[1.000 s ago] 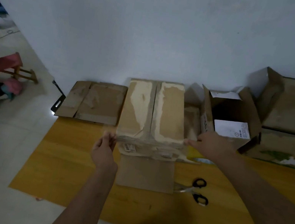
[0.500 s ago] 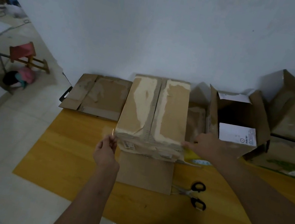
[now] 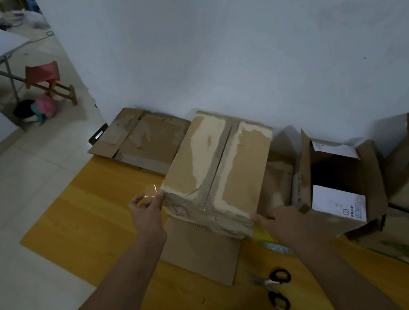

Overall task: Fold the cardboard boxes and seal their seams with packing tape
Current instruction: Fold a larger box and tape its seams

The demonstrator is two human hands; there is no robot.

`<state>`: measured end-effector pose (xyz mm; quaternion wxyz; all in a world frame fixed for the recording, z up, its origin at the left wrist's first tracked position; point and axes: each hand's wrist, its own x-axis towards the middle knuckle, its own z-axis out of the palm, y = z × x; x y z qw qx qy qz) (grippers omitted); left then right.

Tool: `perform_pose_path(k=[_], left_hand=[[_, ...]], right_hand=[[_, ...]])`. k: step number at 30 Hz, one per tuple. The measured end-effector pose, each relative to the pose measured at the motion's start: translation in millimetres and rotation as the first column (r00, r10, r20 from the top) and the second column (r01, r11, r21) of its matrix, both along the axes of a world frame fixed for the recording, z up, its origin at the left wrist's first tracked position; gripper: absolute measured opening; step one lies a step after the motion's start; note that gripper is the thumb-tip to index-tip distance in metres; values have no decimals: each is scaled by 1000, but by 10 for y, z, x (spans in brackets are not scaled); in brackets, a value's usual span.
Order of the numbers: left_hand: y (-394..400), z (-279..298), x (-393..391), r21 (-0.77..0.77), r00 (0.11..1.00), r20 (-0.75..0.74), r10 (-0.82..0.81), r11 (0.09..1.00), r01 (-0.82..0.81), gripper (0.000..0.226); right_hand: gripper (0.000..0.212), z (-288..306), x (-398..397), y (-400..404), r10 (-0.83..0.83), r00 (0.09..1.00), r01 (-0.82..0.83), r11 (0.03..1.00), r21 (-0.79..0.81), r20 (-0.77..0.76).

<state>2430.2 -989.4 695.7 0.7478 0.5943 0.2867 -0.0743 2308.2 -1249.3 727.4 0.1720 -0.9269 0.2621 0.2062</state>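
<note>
On the yellow table (image 3: 106,219) stands the closed cardboard box (image 3: 218,168), and the left hand (image 3: 147,213) pinches a strip of clear tape (image 3: 150,192) at its near left corner, fingertips together. Right hand (image 3: 292,223) presses the near right corner, fingers spread flat (palm hidden). Scissors (image 3: 275,288) lie just behind that wrist, a tape roll (image 3: 276,247) under it.

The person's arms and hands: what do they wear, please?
Both forearms are bare up to the picture's edge; no sleeves show. The left hand and the right hand wear no gloves. I see no watch, ring or bracelet, though the dim picture could hide small things.
</note>
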Motion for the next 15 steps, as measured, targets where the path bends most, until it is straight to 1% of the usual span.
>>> perform_pose_path(k=[4, 7, 12, 15], left_hand=[[159, -2, 289, 22, 999, -3, -42, 999, 42, 50], [236, 18, 483, -2, 995, -33, -98, 995, 98, 50], [263, -17, 607, 8, 985, -55, -162, 987, 163, 49], [293, -27, 670, -3, 979, -74, -191, 981, 192, 54]], right_hand=[[62, -87, 9, 280, 6, 998, -9, 999, 51, 66], [63, -99, 28, 428, 15, 999, -17, 999, 31, 48], [61, -124, 44, 498, -18, 999, 17, 999, 38, 34], [62, -136, 74, 487, 0, 999, -2, 999, 46, 43]])
